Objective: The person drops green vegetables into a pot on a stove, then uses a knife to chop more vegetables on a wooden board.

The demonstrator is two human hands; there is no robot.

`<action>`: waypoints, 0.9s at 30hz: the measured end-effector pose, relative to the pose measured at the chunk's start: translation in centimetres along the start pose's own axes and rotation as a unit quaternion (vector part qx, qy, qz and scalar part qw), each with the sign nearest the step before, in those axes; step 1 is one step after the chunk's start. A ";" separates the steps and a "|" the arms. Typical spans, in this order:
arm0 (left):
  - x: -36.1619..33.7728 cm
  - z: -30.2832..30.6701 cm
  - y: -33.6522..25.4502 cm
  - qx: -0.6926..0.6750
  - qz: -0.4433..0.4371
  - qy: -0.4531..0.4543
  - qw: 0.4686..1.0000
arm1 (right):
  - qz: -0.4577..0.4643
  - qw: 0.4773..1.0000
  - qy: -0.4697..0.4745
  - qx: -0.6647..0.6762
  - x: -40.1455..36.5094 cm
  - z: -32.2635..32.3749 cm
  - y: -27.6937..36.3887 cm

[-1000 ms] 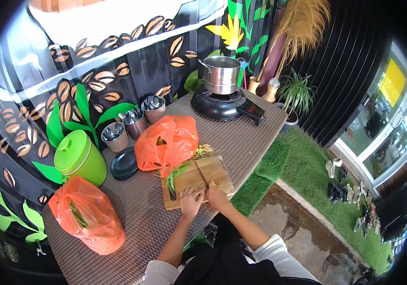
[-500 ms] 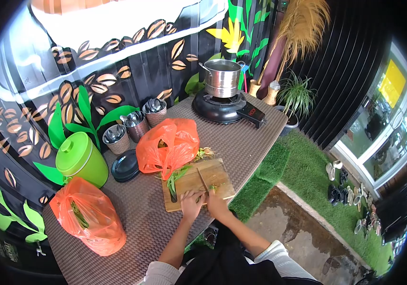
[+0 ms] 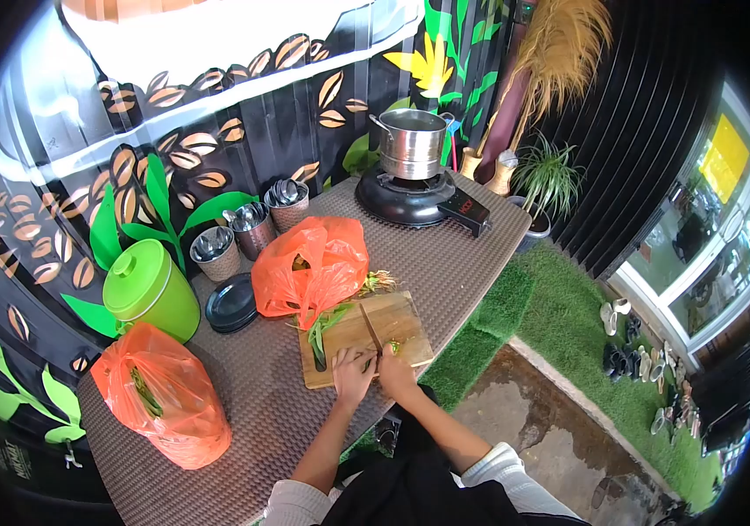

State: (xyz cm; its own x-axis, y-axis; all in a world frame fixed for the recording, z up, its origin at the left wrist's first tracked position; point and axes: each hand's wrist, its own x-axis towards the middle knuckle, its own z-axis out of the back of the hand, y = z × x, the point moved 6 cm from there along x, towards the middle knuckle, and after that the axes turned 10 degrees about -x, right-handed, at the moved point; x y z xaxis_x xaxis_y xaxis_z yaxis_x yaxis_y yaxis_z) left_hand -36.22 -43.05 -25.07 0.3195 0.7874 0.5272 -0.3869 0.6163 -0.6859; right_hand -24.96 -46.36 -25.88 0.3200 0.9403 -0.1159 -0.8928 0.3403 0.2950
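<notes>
A wooden cutting board (image 3: 408,326) lies near the table's front edge. My right hand (image 3: 396,375) is closed round the handle of a knife (image 3: 370,323), its blade pointing away from me over the board. Close on its left, my left hand (image 3: 353,373) presses down on the board with bent fingers, holding green leafy stalks (image 3: 329,326), mostly hidden at the fingertips. Small chopped green pieces (image 3: 395,347) sit just right of the knife. Behind the board stands an orange plastic bag (image 3: 312,267), with a bunch of pale root ends (image 3: 380,281) beside it.
On the table (image 3: 270,412) stand another orange bag (image 3: 165,399), a green lidded bucket (image 3: 149,289), dark plates (image 3: 231,303), and several cutlery cups (image 3: 251,231). A steel pot (image 3: 412,145) sits on a black portable stove (image 3: 406,200) at the back right.
My hands stay at the same place on the board. The knife and my right hand shift very slightly; the view moves a little.
</notes>
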 end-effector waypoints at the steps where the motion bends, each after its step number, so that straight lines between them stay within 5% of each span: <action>1: 0.0 0.0 -0.1 0.004 -0.001 0.002 1.000 | 0.009 1.000 0.006 0.002 0.3 0.1 -0.1; 15: -0.2 0.1 0.2 0.005 -0.027 -0.018 0.999 | 0.040 0.999 0.004 -0.004 0.1 0.6 0.2; 20: -0.1 0.4 0.1 -0.022 0.003 -0.001 1.000 | -0.019 0.999 -0.036 0.016 -2.0 -0.1 1.0; 27: -0.3 0.2 0.5 -0.020 0.021 0.006 1.000 | 0.006 0.998 0.027 0.051 -1.0 0.8 0.8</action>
State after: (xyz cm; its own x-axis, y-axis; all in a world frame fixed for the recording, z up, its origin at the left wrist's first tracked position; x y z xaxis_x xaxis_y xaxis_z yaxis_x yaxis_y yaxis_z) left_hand -36.69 -42.99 -25.50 0.3144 0.8120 0.4917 -0.3646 0.5815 -0.7273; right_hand -25.76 -47.04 -24.80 0.2900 0.9430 -0.1632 -0.8588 0.3316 0.3906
